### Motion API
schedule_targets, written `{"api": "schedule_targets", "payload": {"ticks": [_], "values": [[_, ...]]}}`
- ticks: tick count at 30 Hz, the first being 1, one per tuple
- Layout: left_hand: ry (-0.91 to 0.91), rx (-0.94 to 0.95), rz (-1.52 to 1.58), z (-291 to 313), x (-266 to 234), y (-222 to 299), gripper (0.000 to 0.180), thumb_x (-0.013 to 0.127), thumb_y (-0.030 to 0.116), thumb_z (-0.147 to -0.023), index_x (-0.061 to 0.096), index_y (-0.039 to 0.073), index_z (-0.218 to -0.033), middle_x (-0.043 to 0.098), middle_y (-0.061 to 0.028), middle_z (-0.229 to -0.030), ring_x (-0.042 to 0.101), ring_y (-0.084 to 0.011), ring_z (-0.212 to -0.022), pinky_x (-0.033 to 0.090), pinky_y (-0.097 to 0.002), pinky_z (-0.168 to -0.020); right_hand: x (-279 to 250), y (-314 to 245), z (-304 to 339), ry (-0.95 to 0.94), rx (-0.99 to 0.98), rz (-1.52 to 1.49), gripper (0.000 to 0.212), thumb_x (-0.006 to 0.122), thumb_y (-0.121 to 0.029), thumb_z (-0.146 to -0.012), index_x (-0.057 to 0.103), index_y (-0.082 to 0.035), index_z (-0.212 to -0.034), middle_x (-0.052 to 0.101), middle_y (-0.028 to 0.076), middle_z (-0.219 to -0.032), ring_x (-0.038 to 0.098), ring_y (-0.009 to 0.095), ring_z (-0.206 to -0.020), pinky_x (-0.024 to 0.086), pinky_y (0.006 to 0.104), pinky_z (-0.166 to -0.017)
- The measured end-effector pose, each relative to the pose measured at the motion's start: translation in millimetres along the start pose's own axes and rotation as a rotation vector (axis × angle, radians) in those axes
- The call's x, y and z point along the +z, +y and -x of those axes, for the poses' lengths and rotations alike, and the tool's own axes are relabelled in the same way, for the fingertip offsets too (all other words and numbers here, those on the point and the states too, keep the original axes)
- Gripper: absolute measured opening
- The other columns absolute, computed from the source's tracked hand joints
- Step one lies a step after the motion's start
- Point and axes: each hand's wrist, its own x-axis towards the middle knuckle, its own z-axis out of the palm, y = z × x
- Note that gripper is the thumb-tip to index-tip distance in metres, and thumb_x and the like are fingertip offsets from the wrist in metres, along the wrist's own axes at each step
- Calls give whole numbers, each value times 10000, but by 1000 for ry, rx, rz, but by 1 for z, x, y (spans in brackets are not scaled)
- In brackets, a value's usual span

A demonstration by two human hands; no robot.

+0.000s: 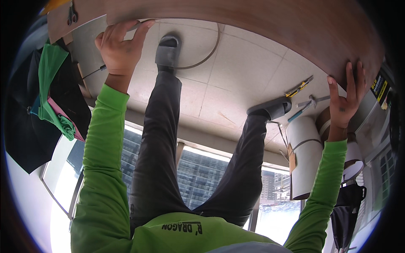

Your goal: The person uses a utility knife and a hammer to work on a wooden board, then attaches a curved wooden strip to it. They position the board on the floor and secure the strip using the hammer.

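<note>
A large brown wood-look sheet [253,21] spans the top of the view, its near edge curving above the floor. At its left part, my left hand [120,48] is closed on the near edge, thumb and fingers pinching there. My right hand [346,99] is at the right end of the sheet, with outstretched fingers resting on its surface by the edge. A thin brown strip [212,52] loops down from the sheet's edge toward my left foot.
Scissors [73,17] lie on a brown piece at upper left. An open black umbrella [25,126] with green cloth [50,71] stands at left. Near my right foot are a yellow utility knife [300,86], a hammer [304,109] and a white roll [304,160]. Windows [202,168] are behind my legs.
</note>
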Motion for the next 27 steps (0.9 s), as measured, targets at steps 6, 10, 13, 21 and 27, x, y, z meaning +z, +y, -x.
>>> {"api": "schedule_targets", "payload": {"ticks": [6,10,13,21,27], "values": [[65,-25,-27,14,5,-40,267,883,357,-779,723,214,-939,736,119,-910,665,-101,-877,358,-313,-899,-7,-1,-4,-103,-18,87,637,827,-309,-840,627,-138,-1420,527,176,-1511,469,413,-1402,353,564,-1154],[69,-15,31,21,6,-76,211,862,318,-808,713,209,-911,730,112,-892,657,-105,-852,353,-314,-880,-15,-6,-11,-168,8,-16,615,821,-252,-850,621,-93,-1409,474,204,-1526,451,407,-1410,383,538,-1160],[77,-26,99,20,5,-86,212,863,309,-805,712,208,-914,726,112,-881,652,-102,-837,350,-319,-867,-23,-5,-18,-282,121,39,665,813,-310,-864,580,-92,-1448,446,222,-1531,444,417,-1409,395,541,-1145],[68,28,96,9,2,-92,251,825,321,-859,721,167,-1028,728,75,-928,610,-91,-822,359,-318,-849,-27,-4,-41,-455,217,216,809,763,-477,-884,449,-163,-1560,372,257,-1569,390,443,-1439,379,569,-1139],[131,62,366,8,2,-98,344,818,166,-704,748,140,-1040,623,34,-811,579,-203,-802,373,-406,-775,-30,0,-41,-474,182,219,801,756,-487,-893,453,-157,-1557,372,257,-1572,374,439,-1451,363,561,-1153]]}}
